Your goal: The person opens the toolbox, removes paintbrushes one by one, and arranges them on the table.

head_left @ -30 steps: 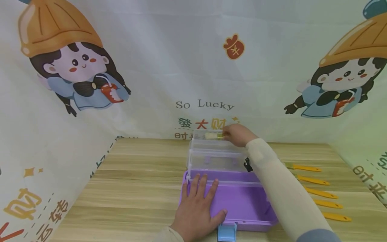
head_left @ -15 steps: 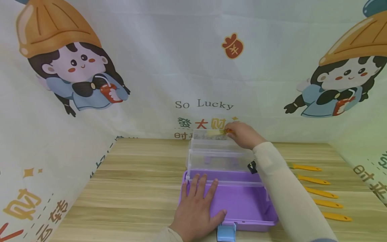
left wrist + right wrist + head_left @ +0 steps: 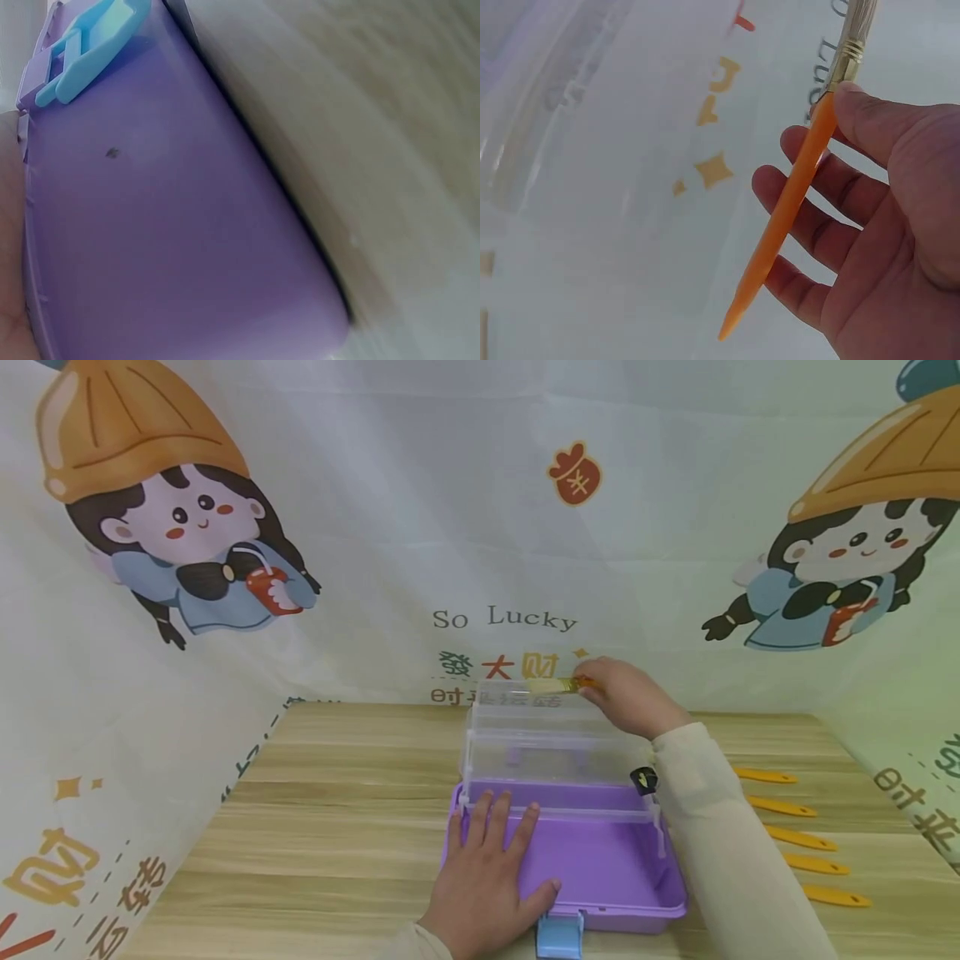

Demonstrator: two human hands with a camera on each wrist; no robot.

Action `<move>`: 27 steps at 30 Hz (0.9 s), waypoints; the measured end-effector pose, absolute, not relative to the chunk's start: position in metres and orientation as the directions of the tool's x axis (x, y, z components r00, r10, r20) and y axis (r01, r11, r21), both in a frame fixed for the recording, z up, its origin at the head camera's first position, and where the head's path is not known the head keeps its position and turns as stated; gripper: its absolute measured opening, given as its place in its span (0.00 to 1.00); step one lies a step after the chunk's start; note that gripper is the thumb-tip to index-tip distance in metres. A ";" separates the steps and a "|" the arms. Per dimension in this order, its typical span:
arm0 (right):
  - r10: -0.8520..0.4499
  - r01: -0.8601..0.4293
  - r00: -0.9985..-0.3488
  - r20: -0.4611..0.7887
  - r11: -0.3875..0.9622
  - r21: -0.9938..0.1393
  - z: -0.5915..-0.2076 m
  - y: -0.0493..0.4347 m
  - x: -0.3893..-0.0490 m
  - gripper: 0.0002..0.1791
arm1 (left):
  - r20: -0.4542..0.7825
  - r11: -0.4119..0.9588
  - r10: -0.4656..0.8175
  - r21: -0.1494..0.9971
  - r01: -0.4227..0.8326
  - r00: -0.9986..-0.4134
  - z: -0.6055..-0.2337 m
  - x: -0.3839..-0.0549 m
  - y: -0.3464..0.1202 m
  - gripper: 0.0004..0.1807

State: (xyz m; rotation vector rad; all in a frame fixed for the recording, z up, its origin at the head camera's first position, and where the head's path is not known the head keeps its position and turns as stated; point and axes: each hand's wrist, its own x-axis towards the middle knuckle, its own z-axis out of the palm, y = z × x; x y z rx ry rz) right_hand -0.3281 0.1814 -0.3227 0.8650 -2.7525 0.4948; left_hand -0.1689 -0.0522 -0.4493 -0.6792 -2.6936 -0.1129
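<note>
My right hand [image 3: 626, 693] pinches a paintbrush [image 3: 551, 686] above the upper part of a raised clear plastic lid [image 3: 551, 760]. Pale bristles point left in the head view. In the right wrist view, the thumb presses near the metal collar, with fingers behind the orange handle [image 3: 795, 187]. My left hand [image 3: 487, 877] rests, fingers spread, on the left front of the purple box [image 3: 585, 860]. A light blue latch [image 3: 560, 937] hangs at the box's front. Purple box wall [image 3: 172, 225] fills much of the left wrist view.
Several brushes with yellow handles [image 3: 802, 839] lie in a row on the wooden table [image 3: 337, 827], right of the box; my right sleeve [image 3: 720, 827] hides their other ends. A printed cloth [image 3: 420, 527] stands behind and at both sides.
My right hand has moved to the right, carrying the paintbrush with it, and more of the brush shows now. My left hand has stayed on the box.
</note>
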 end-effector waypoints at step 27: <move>-0.497 -0.562 -0.823 0.275 0.783 -0.267 -0.337 0.255 -0.271 0.12 | 0.369 0.883 0.434 0.007 0.470 -0.822 -0.449 -0.168 -0.052 0.45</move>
